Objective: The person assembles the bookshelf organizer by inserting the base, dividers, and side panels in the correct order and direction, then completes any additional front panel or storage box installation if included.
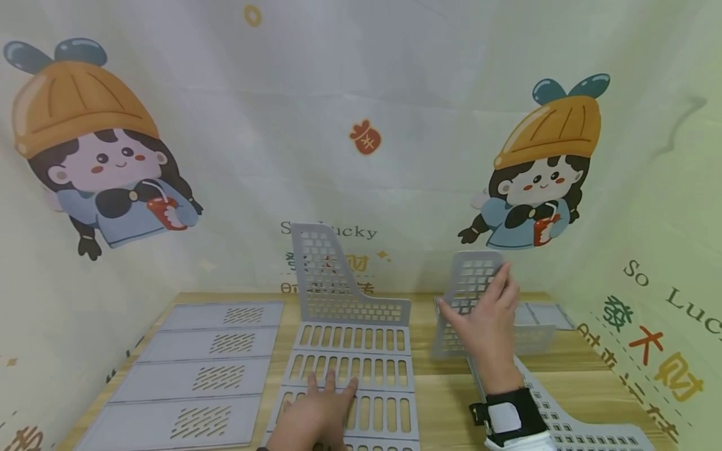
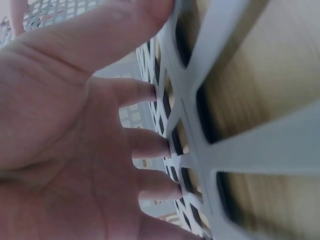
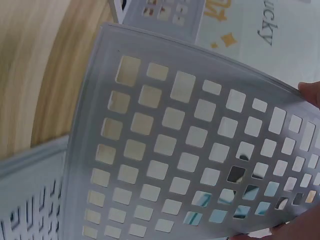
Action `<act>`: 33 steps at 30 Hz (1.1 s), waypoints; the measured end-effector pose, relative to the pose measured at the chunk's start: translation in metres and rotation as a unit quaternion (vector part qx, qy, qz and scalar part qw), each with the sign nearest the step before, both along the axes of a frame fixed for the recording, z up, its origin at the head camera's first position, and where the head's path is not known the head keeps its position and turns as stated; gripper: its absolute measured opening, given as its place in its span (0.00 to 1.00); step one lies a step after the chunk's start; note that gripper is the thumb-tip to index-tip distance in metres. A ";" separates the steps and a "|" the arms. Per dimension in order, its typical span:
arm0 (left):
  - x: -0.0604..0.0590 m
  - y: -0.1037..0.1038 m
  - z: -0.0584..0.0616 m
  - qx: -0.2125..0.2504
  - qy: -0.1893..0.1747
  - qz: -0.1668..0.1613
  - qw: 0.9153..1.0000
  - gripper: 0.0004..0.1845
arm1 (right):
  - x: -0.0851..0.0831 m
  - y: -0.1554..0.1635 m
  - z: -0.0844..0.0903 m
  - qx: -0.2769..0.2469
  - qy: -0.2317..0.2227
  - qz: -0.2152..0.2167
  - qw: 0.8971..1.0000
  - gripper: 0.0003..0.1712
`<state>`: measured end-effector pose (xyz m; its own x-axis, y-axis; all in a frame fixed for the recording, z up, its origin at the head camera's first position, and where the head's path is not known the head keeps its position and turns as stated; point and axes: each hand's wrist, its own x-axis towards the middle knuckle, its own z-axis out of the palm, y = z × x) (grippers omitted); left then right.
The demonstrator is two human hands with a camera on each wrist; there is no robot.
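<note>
My left hand [image 1: 317,408] rests with its fingers spread on a grey slotted panel [image 1: 407,356] that lies on the table. In the left wrist view its fairly straight fingers [image 2: 150,142] touch the slotted panel [image 2: 265,157]. A grey perforated L-shaped side panel [image 1: 467,266] stands upright in my right hand [image 1: 487,316], thumb at its left edge and fingers at its right edge. In the right wrist view this side panel [image 3: 150,47] fills most of the picture. A similar side panel [image 1: 316,300] stands upright at the slotted panel's far end.
To the left lies a flat grey folding panel [image 1: 186,354] with groups of slanted slits. Another perforated side panel [image 1: 598,432] lies flat at the near right, and a plain grey panel [image 1: 544,313] at the far right. A printed cloth [image 1: 417,188] encloses the wooden table [image 1: 440,401].
</note>
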<state>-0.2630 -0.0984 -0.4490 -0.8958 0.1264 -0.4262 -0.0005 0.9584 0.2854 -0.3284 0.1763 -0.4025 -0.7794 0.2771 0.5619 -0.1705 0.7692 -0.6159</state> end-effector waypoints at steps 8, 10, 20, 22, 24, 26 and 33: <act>0.003 0.008 0.004 -0.008 0.014 -0.005 1.000 0.58 | 0.001 -0.026 -0.009 0.009 -0.003 0.034 0.999 0.79; 0.004 0.009 0.004 -0.006 0.017 -0.006 1.000 0.58 | 0.001 -0.029 -0.011 0.008 0.008 0.033 0.999 0.79; 0.001 0.011 0.001 -0.010 -0.005 -0.017 1.000 0.57 | 0.000 -0.040 -0.016 0.015 0.032 0.021 0.999 0.79; 0.000 0.011 0.000 -0.012 -0.004 -0.016 1.000 0.57 | 0.000 -0.041 -0.016 0.017 0.027 0.018 0.999 0.79; 0.000 0.011 0.000 -0.015 0.000 -0.016 1.000 0.56 | 0.000 -0.042 -0.016 0.022 0.021 0.016 0.999 0.80; 0.001 0.011 0.000 -0.016 0.006 -0.016 1.000 0.56 | 0.000 -0.044 -0.016 0.025 0.014 0.016 0.999 0.80; 0.001 0.009 0.001 -0.015 0.009 -0.011 1.000 0.56 | 0.001 -0.047 -0.015 0.042 0.013 0.004 0.999 0.81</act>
